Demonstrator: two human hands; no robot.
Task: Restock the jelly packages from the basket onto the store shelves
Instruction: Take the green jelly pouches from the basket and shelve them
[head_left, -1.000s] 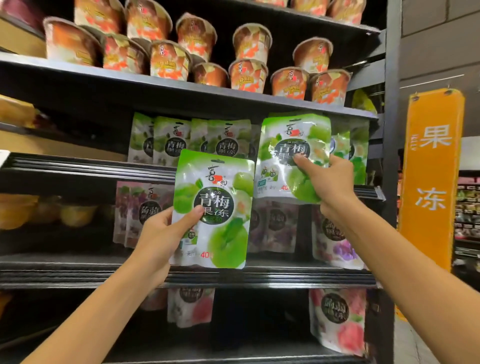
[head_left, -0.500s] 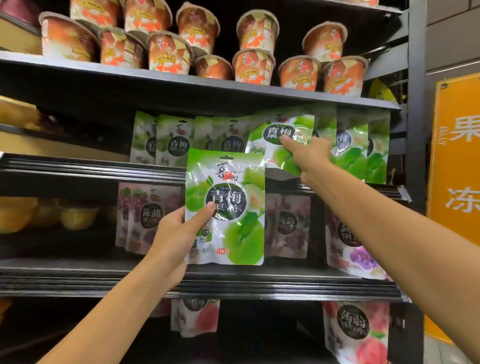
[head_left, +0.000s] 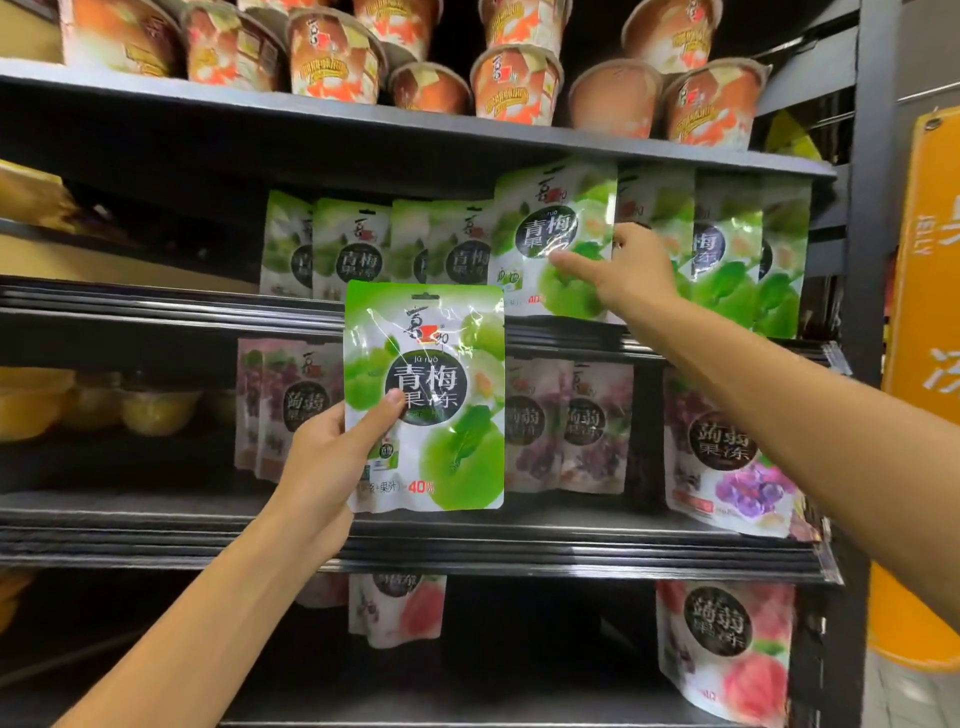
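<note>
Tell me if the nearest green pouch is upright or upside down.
Upright. The green pouch has its hang slot on top and its print reads right way up.

A shop: dark metal shelves stocked with rows of jelly pouches and cups.

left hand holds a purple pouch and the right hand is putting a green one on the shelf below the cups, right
Not quite. The head view shows the left hand holding a green pouch, not a purple one. The right hand does grip a second green pouch at the shelf below the cups.
</note>
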